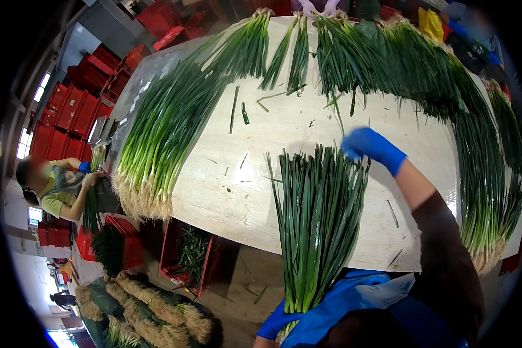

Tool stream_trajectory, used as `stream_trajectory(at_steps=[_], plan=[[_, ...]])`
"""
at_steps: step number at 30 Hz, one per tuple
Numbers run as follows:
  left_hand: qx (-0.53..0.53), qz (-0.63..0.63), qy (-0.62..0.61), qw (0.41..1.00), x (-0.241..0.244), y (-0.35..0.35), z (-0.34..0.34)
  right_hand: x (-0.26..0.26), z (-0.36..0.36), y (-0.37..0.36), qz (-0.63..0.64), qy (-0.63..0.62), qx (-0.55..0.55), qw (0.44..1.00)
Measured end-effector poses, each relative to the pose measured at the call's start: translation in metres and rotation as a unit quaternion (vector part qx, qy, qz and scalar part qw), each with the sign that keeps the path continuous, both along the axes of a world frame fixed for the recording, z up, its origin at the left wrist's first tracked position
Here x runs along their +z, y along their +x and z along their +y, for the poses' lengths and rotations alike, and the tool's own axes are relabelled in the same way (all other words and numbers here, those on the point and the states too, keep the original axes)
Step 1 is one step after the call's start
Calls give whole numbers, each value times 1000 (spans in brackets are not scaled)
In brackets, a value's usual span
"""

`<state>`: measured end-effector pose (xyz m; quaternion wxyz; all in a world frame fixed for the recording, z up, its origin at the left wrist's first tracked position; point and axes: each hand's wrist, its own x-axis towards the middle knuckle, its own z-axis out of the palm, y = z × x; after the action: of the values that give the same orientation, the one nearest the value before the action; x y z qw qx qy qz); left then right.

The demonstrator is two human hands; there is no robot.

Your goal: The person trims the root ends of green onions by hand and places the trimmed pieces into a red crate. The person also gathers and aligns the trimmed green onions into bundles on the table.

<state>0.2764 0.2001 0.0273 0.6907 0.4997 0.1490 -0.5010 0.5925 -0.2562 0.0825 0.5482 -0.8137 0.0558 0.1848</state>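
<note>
A thick bundle of long allium greens (pixel 319 226), perhaps leeks or green garlic, stands in front of me. Its leaf tips lie over the near part of the pale wooden table (pixel 226 187). In a blue glove, my left hand (pixel 275 321) grips the bundle low down near the roots, below the table edge. My right hand (pixel 365 148), also gloved in blue, is at the upper right leaf tips with fingers curled. Motion blur hides whether a leaf is between those fingers.
Rooted greens (pixel 165 143) lie along the table's left side, with more greens (pixel 483 174) on the right. Gloved hands (pixel 317 8) of another person work at the far edge. Left, a person (pixel 61 187) holds a bunch. Below stand a red crate (pixel 167 256) of leaf scraps and root bundles (pixel 156 309).
</note>
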Motion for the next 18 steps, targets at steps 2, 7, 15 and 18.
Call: stream_trajectory(at_steps=[2, 7, 15, 18], plan=[[12, 23, -16, 1000, -3, -1, 1, 16, -11, -55, 132, 125, 98, 979], [33, 50, -57, 997, 4, 1, 2, -11, 13, -188, 417, 150, 268, 855], [-50, 51, 30, 997, 18, 25, 26, -43, 116, -264, 287, 234, 301, 879], [-75, 34, 22, 996, 11, 36, 47, -21, 160, -272, 323, 386, 70, 861]])
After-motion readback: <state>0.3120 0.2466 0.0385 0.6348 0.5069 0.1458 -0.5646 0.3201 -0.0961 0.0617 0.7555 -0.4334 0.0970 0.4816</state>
